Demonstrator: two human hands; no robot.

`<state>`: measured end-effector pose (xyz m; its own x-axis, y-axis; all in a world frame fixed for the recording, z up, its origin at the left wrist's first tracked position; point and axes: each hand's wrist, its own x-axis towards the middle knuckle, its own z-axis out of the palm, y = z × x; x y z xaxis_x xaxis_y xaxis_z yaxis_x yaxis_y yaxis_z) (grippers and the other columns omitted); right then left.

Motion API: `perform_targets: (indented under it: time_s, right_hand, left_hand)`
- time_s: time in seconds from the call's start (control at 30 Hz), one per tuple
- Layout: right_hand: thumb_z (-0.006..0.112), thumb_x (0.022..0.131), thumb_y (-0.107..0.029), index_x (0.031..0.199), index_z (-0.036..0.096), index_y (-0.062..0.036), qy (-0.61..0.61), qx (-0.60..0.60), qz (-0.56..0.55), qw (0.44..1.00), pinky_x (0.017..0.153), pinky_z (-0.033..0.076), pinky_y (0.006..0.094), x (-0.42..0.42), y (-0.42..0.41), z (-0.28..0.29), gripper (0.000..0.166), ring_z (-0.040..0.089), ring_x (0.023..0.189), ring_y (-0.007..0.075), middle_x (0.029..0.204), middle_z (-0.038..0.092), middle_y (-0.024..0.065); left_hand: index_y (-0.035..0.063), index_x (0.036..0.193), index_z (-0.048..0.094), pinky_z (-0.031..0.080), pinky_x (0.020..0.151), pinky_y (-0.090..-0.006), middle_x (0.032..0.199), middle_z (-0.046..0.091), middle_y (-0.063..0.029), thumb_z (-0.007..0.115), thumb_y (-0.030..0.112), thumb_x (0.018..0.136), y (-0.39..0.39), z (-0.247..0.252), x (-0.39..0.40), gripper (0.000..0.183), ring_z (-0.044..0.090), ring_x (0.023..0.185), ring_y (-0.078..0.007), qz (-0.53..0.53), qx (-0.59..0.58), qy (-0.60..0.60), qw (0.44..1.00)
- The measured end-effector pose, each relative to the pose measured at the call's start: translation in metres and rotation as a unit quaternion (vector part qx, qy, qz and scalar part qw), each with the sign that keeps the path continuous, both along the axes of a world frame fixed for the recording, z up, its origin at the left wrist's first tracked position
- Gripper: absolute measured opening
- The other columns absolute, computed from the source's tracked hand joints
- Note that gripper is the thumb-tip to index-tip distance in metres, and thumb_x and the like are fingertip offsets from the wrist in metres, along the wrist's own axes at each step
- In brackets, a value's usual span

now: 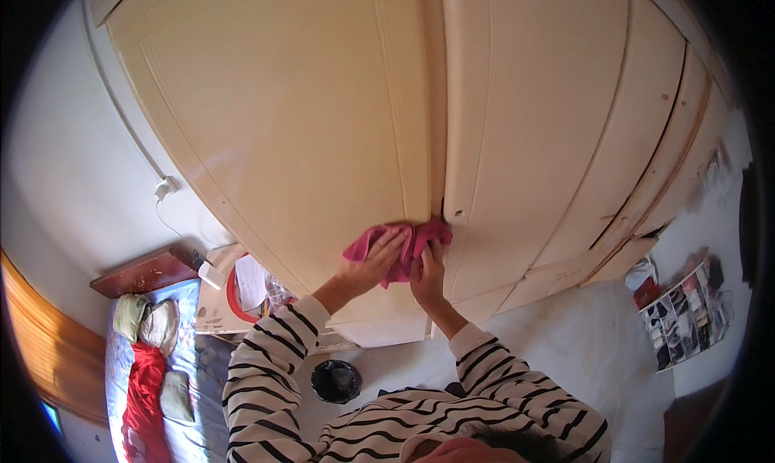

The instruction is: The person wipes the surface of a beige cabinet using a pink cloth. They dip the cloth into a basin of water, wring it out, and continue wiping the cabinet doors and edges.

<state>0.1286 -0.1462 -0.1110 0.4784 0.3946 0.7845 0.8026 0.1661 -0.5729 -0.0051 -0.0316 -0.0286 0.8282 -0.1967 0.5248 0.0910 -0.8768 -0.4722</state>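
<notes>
A pink cloth [396, 274] lies bunched against the lower part of a cream wardrobe door [290, 130], close to the door's right edge. My left hand [372, 263] presses flat on the cloth's left part, its fingers pointing up to the right. At the cloth's right end, my right hand [430, 275] grips the fabric beside the gap between two doors. The neighbouring door [539, 100] has a small round hole [459, 213] just right of the cloth.
A black-lined bin [336, 381] stands on the floor below my left forearm. To the left are a bedside cabinet [212, 317] holding a red round container [233, 293], and a bed [209, 402]. A shoe rack [684, 317] stands at the far right.
</notes>
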Motion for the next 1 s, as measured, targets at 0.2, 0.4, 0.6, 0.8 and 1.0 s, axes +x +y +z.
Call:
perform_targets:
  time_s: [0.2, 0.4, 0.6, 0.8, 1.0]
  right_hand:
    - [0.058, 0.088, 0.0, 0.125, 0.056, 0.0039, 0.04, 0.005, 0.052, 0.998, 0.104, 0.04, 0.0542, 0.007, -0.011, 0.007, 0.037, 0.048, 0.121, 0.0526, 0.138, 0.048, 0.0319]
    - [0.058, 0.087, -0.001, 0.124, 0.058, 0.0021, -0.137, 0.136, 0.001, 0.981, 0.103, 0.038, 0.0546, 0.029, 0.022, 0.168, 0.037, 0.049, 0.116, 0.0508, 0.13, 0.051, 0.0299]
    - [0.057, 0.086, -0.005, 0.123, 0.059, 0.0021, -0.281, 0.272, -0.042, 0.919, 0.1, 0.041, 0.0552, 0.056, 0.057, 0.346, 0.038, 0.05, 0.113, 0.0524, 0.129, 0.05, 0.0332]
    - [0.059, 0.087, -0.017, 0.127, 0.063, -0.0022, -0.29, 0.321, -0.082, 0.898, 0.107, 0.04, 0.0491, 0.048, 0.06, 0.436, 0.042, 0.052, 0.124, 0.0402, 0.129, 0.057, 0.0283]
    - [0.053, 0.088, -0.003, 0.13, 0.054, 0.0057, -0.252, 0.279, -0.062, 0.925, 0.101, 0.042, 0.054, 0.055, 0.063, 0.323, 0.042, 0.052, 0.113, 0.0506, 0.128, 0.053, 0.0318]
  left_hand:
    - [0.0062, 0.128, 0.064, 0.043, 0.11, -0.0426, 0.15, 0.05, -0.0065, 0.064, 0.016, 0.084, 0.005, -0.009, -0.001, 0.046, 0.044, 0.141, -0.0255, -0.03, -0.013, -0.018, 0.999]
    - [0.0034, 0.134, 0.058, 0.036, 0.114, -0.0444, 0.153, 0.046, -0.0088, 0.069, 0.02, 0.084, 0.005, 0.132, 0.011, 0.054, 0.039, 0.145, -0.0291, -0.003, -0.056, -0.131, 0.99]
    - [0.002, 0.136, 0.056, 0.034, 0.116, -0.0428, 0.154, 0.044, -0.013, 0.068, 0.024, 0.088, 0.011, 0.281, 0.028, 0.055, 0.034, 0.146, -0.034, 0.004, 0.041, -0.293, 0.955]
    - [-0.0045, 0.142, 0.047, 0.027, 0.119, -0.0479, 0.155, 0.037, -0.024, 0.059, 0.022, 0.093, -0.005, 0.356, 0.039, 0.057, 0.032, 0.145, -0.0419, 0.049, 0.083, -0.351, 0.931]
    - [0.003, 0.135, 0.057, 0.034, 0.116, -0.0478, 0.155, 0.042, -0.0138, 0.064, 0.025, 0.084, 0.006, 0.281, 0.048, 0.056, 0.033, 0.147, -0.0339, 0.027, 0.05, -0.275, 0.96]
